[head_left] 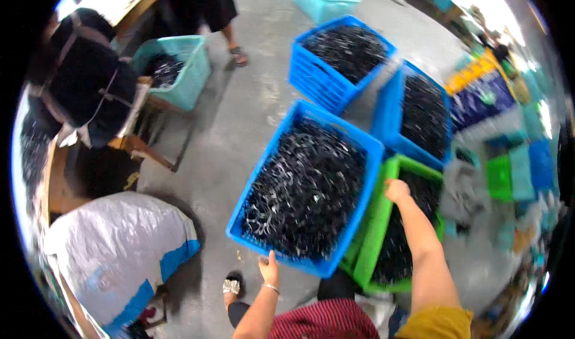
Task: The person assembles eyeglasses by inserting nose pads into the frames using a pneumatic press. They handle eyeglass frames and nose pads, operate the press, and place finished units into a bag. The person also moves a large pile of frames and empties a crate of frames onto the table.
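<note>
My left hand (269, 269) grips the near rim of a blue plastic crate (293, 120) filled with small dark metal ring-shaped parts (305, 189). This crate is tilted and rests partly on a green crate (371, 231) that also holds dark parts. My right hand (397, 191) is closed on the far right side of the blue crate, where it meets the green crate's rim. My foot in a sandal (232, 285) stands on the grey floor just below the crate.
Two more blue crates (317, 75) (389, 111) of dark parts stand behind. A teal crate (194, 69) sits on a wooden stand at left. A person in a white top (114, 243) bends at lower left; another stands at the back. Coloured crates pile at right.
</note>
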{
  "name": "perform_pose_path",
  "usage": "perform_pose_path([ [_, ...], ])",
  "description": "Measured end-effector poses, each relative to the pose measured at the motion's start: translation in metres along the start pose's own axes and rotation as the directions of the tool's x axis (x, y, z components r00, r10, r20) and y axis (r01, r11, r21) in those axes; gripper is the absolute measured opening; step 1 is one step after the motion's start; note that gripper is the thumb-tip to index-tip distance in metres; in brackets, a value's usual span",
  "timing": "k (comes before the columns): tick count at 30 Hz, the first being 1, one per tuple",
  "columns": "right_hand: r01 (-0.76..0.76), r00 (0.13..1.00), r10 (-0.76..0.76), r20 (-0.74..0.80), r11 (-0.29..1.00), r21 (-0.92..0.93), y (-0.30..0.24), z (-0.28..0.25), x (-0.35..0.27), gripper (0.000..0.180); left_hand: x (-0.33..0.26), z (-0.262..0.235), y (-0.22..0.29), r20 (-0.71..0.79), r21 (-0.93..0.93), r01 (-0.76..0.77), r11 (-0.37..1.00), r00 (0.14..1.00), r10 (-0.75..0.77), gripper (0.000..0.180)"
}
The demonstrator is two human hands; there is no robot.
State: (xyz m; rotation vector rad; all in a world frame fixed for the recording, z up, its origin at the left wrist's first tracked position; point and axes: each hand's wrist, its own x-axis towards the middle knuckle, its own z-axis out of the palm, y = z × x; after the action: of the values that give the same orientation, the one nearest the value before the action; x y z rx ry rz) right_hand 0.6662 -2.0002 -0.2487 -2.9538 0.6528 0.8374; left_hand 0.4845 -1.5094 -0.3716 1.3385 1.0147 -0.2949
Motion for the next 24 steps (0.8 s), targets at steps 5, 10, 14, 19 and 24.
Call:
perform_pose_path([
  [5, 0.067, 0.948, -0.045, -0.314, 0.996, 0.061, 0.019, 0.033, 0.216, 0.038, 0.029, 0.053, -0.023, -0.507, 0.465, -0.07, 0.882, 0.796, 0.33, 0.036],
  [10, 0.106, 0.988, -0.083, -0.133, 0.98, 0.171, -0.013, 0.037, 0.29, 0.078, 0.053, 0.078, -0.034, -0.608, 0.11, -0.27, 0.957, 0.743, 0.279, 0.024],
  [14, 0.14, 0.966, -0.115, -0.231, 0.986, 0.093, -0.003, 0.053, 0.307, 0.06, 0.043, 0.079, -0.018, -0.602, 0.13, -0.28, 0.951, 0.74, 0.3, 0.023],
  [19, 0.279, 0.858, -0.276, -0.434, 0.958, -0.059, 0.04, 0.061, 0.31, 0.035, 0.045, 0.062, -0.024, -0.481, -0.172, -0.24, 0.955, 0.867, 0.132, 0.02],
  [24, 0.247, 0.904, -0.253, -0.344, 0.967, -0.061, 0.015, 0.002, 0.207, 0.03, 0.06, 0.009, -0.041, -0.362, -0.346, -0.029, 0.938, 0.926, -0.105, 0.026],
])
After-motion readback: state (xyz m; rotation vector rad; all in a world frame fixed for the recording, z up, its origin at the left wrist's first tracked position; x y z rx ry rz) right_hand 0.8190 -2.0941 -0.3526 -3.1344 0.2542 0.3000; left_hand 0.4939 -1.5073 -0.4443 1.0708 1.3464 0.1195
